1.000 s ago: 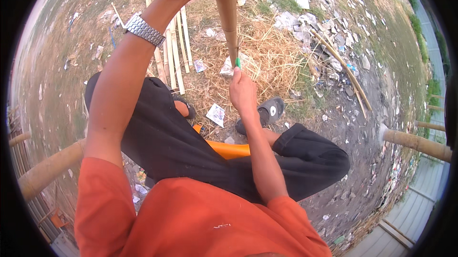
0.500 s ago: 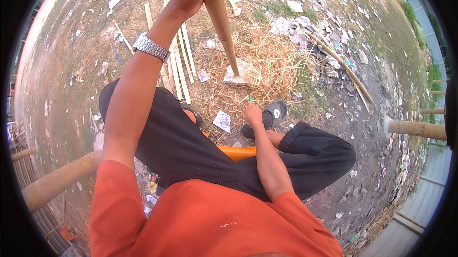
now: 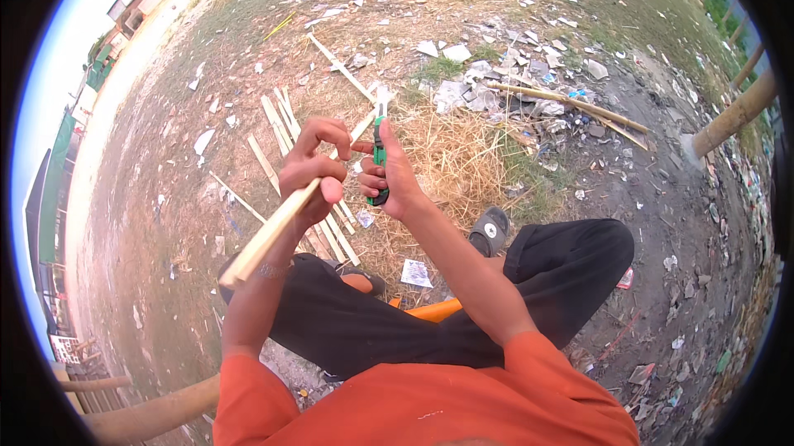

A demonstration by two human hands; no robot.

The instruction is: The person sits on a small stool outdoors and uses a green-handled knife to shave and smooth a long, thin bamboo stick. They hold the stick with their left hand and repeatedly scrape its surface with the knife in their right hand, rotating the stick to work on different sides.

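My left hand point(image 3: 313, 166) is closed round a pale bamboo piece point(image 3: 277, 235), raised aslant in front of my chest with its thick end toward me. In my right hand point(image 3: 397, 175) is a green and black utility knife point(image 3: 379, 152), held upright with the thumb along it. Its pale blade end points away from me, close to the far part of the bamboo. The two hands are nearly side by side. Below them lie several split bamboo strips point(image 3: 341, 235) on the ground.
A heap of wood shavings point(image 3: 447, 148) lies ahead, with broken tile rubble point(image 3: 475, 86) and a bamboo pole point(image 3: 571, 103) beyond it. Thick bamboo posts point(image 3: 734, 115) stand at right and lower left. I sit on something orange point(image 3: 434, 310), knees apart.
My left hand has come down and nearer, and the bamboo has gone from upright to aslant. My right hand has risen from near my foot with the knife. The view has tilted up.
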